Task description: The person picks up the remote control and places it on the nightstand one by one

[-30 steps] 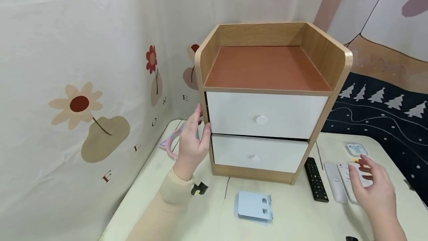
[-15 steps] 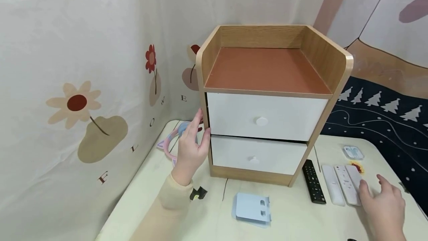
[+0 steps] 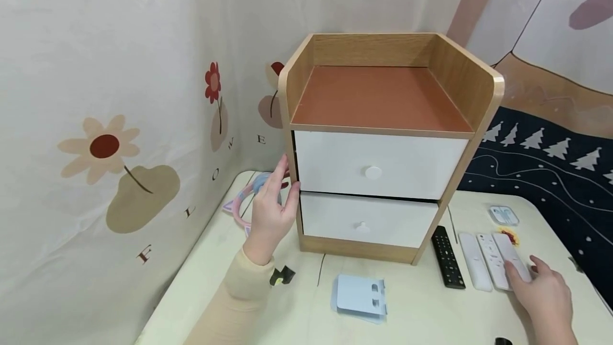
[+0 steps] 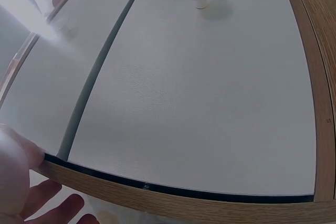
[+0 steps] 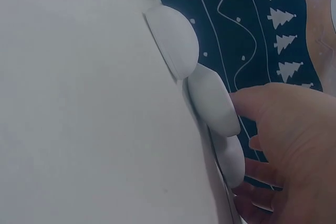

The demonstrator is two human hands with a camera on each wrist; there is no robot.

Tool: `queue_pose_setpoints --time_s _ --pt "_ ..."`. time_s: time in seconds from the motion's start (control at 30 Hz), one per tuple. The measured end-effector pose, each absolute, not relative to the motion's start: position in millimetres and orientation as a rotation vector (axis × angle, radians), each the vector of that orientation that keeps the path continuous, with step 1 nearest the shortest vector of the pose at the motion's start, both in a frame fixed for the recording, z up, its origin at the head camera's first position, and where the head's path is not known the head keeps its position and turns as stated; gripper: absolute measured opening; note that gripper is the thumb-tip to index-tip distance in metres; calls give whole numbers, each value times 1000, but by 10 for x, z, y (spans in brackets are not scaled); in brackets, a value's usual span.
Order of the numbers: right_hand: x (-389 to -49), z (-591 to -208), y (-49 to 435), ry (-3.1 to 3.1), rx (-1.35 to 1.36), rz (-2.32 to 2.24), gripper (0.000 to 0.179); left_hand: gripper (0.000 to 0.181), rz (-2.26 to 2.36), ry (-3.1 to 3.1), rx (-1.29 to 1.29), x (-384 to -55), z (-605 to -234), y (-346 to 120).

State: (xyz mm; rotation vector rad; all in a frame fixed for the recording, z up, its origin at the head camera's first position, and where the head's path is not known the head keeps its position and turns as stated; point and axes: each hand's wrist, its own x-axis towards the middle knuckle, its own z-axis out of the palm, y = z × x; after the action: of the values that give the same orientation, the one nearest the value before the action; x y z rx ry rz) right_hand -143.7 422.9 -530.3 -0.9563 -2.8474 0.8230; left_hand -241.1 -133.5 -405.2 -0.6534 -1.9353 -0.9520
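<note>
Saw a big pale wall cloth (image 3: pixel 158 31) with flowers on it. On the right, saw a dark blue cloth (image 3: pixel 527 166) with white trees. Below, saw a pale table (image 3: pixel 412 302) with a wooden cabinet (image 3: pixel 383 97) standing up on it. Saw two white drawers (image 3: pixel 335 158) in the cabinet, one over the other, each with a round knob (image 3: pixel 373 173).

At the cabinet's left side, saw the left hand (image 3: pixel 271 212), fingers straight up along the outside, thumb on the front edge. At the near end of three white remotes (image 3: pixel 492 257), saw the right hand (image 3: pixel 543 289), thumb and fingers apart and a little bent. Could not tell if touching them. Found the remotes side by side, right of the cabinet.

Behind the left hand, saw a pink and blue hoop (image 3: pixel 237 209). In front of the cabinet, saw a light blue plate (image 3: pixel 356 294). Between cabinet and white remotes, saw a black remote (image 3: pixel 447 257). Farther back, saw a small flat case (image 3: pixel 504 215). Near the left wrist, saw a little black bow (image 3: pixel 287 274).
</note>
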Motion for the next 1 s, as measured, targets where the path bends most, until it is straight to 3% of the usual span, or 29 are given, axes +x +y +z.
queue_pose_setpoints --time_s 1.0 --pt "-1449 -5334 4215 -2835 -1043 744 66 67 -956 -1944 -652 -2391 -4048 -1342"
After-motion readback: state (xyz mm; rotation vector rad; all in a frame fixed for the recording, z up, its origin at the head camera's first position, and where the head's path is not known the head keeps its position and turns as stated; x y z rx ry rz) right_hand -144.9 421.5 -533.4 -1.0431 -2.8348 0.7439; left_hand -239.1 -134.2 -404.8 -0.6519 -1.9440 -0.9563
